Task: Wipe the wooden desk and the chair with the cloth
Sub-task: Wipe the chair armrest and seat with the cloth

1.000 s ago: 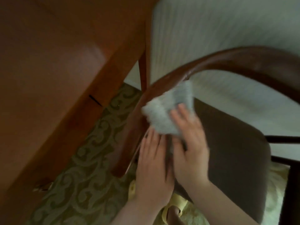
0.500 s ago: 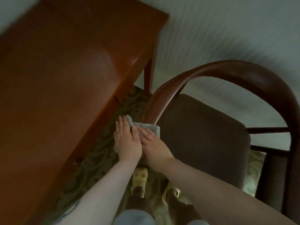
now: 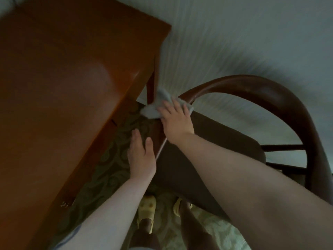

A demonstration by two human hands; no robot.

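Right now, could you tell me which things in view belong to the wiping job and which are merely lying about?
Part of the job:
cloth, pressed on the rail by the right hand
chair
wooden desk
left hand, resting open on the chair frame

Just there:
patterned carpet
yellow slippers

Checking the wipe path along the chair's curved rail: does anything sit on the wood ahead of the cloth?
Nothing visible does. The right hand presses the cloth on the chair rail, which runs bare ahead. The left hand touches the rail lower down, behind the cloth.
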